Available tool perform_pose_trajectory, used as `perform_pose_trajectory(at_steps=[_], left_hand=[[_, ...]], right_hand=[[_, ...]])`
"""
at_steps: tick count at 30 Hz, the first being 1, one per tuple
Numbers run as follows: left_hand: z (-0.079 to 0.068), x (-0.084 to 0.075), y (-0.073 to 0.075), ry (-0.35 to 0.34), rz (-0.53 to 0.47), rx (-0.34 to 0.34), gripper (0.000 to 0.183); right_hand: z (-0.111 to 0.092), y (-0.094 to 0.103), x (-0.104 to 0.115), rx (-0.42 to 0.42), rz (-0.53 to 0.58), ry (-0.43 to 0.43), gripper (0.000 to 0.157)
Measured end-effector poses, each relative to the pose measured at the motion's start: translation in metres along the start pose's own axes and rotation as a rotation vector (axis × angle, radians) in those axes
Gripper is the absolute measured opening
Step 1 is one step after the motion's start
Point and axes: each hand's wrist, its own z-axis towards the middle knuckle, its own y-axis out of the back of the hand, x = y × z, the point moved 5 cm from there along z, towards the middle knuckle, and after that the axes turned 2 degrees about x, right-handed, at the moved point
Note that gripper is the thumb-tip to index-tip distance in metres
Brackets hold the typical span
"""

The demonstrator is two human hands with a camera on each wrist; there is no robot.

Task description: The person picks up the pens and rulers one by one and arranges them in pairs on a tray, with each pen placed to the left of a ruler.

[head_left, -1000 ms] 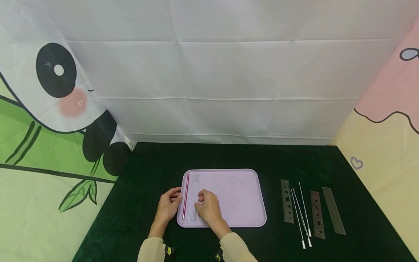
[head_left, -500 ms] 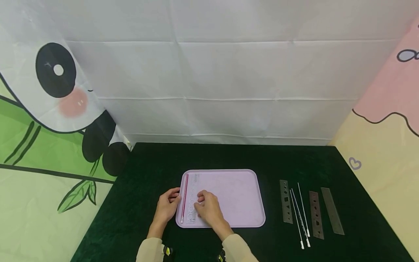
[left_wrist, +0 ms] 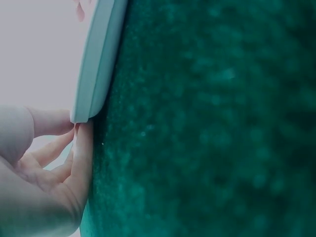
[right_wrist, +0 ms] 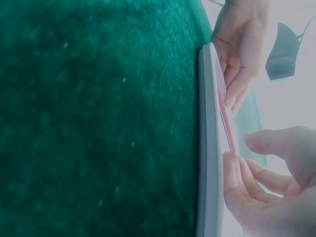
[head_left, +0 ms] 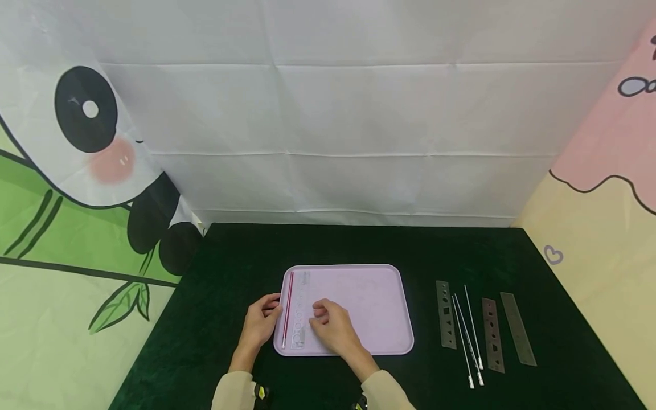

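A lilac tray [head_left: 366,310] lies on the dark green cloth. My left hand [head_left: 258,323] pinches its left rim, the thumb on top and the fingers against the outer side in the left wrist view. Along that side of the tray lie a thin red-and-clear stick [head_left: 288,307] and, just right of it, a clear stencil ruler [head_left: 300,304] with cut-out shapes. My right hand [head_left: 335,328] is over the tray to the right of the ruler, its fingers loosely bent and thumb apart from them. Nothing shows in its grasp in the right wrist view.
Right of the tray lie a grey stencil strip [head_left: 446,314], several thin sticks with white ends [head_left: 467,341], a brownish stencil strip [head_left: 493,336] and a plain grey strip [head_left: 518,329]. A white cloth wall [head_left: 328,114] rises behind the table.
My right hand has shifted slightly right, away from the stencil ruler. My left hand stays at the tray's left rim. The whole view has drifted slightly.
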Motion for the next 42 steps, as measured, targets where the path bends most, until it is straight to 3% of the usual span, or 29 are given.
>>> perform_pose_trajectory(at_steps=[24, 42], left_hand=[[0.002, 0.003, -0.001, 0.011, -0.004, 0.021, 0.036], [0.002, 0.004, -0.002, 0.015, -0.006, 0.017, 0.036]], right_hand=[[-0.018, 0.028, -0.015, 0.027, 0.025, 0.053, 0.032], [-0.034, 0.048, -0.021, -0.052, 0.044, 0.086, 0.032]])
